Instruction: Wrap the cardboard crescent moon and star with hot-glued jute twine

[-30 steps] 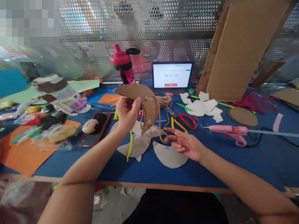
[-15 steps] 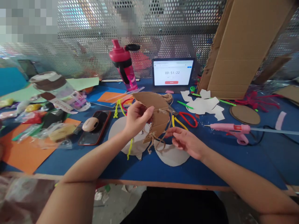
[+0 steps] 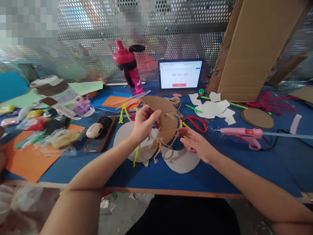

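Note:
My left hand [image 3: 144,127] grips a crescent-shaped piece of brown corrugated cardboard [image 3: 166,121] at its left side, holding it up above the table. Jute twine [image 3: 164,150] hangs in loops from its lower tip. My right hand [image 3: 197,144] is beside the cardboard's right edge, fingers apart and close to the twine, holding nothing. Under the hands lie a pale card half-circle [image 3: 181,162] and a second pale card shape [image 3: 127,133], partly hidden. A yellow pipe cleaner [image 3: 136,156] hangs down over that second shape.
Red-and-yellow-handled scissors [image 3: 197,124] and a twine coil [image 3: 175,101] lie just beyond the hands. To the right are a pink glue gun [image 3: 241,133] and a cardboard disc [image 3: 257,118]. A phone [image 3: 99,133], a mouse [image 3: 95,130], and a tablet [image 3: 180,74] also sit on the blue table.
The cardboard crescent has moved right and turned, its upper edge now flatter. My left hand moved with it, and my right hand has come closer to the cardboard.

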{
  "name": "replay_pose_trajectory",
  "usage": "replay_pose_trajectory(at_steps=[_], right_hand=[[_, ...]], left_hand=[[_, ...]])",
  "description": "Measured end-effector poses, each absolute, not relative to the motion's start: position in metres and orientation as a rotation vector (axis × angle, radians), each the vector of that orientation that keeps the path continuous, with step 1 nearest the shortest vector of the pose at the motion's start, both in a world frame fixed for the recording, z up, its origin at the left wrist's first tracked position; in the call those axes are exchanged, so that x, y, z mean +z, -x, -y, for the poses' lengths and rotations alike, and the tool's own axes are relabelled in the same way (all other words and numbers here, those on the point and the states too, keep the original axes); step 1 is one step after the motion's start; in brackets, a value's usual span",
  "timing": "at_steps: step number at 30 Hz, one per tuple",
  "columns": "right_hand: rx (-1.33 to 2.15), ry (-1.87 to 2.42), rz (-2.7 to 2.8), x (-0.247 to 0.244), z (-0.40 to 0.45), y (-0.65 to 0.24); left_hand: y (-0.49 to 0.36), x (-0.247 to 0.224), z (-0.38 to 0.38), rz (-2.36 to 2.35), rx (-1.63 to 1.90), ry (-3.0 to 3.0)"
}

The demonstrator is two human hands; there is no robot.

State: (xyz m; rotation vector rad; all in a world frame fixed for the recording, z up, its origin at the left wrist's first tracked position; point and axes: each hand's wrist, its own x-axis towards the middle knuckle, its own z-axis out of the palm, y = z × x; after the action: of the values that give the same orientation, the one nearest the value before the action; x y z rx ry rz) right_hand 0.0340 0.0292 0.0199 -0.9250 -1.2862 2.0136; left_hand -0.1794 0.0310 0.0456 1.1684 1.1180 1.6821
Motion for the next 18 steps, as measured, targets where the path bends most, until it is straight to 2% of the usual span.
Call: replay_pose_trajectory(at_steps=[6, 18], right_hand=[[1.986, 0.924, 1.331, 0.021, -0.028, -0.033], [1.836, 0.955, 1.181, 0.02, -0.043, -0.04]], left_hand=[[0.175, 0.042, -0.027, -1.079, 1.613, -1.164], [0.178, 0.045, -0.033, -1.102, 1.715, -1.071]])
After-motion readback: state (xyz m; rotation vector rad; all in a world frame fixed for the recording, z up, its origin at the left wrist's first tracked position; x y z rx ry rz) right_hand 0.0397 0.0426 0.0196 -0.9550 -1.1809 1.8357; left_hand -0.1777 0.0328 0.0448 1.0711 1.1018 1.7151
